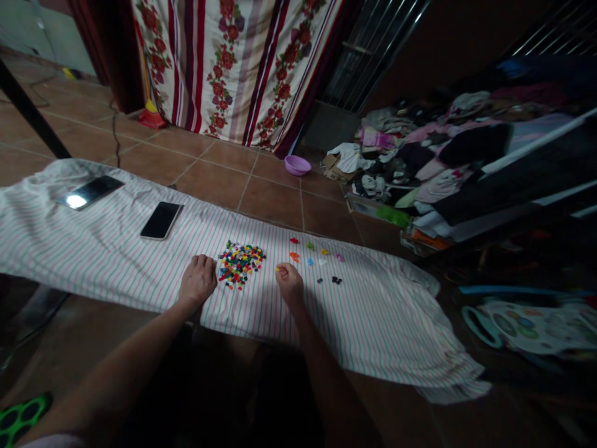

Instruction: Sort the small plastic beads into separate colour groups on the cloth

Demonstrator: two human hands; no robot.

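On the striped cloth [373, 311] lies a pile of small multicoloured plastic pieces [240, 264], mostly red, yellow, green, black and white. My left hand [198, 280] rests just left of this pile, fingers curled down and closed; nothing shows in them. Right of the pile, my right hand [290, 285] pinches a small yellow piece [278, 269] between thumb and finger. Beyond and beside that hand are little single-colour groups: red [293, 241], orange [294, 256], green [310, 246], blue [310, 262], yellow [324, 252], white [322, 262], pink [339, 257], grey [319, 280] and black [336, 280].
A dark-screened phone [161, 220] and a shiny tablet-like device [91, 192] lie on the cloth's left part. Behind stand a purple basin [297, 165] and a floral curtain [224, 68]. Heaped clothes [410, 149] fill the right background.
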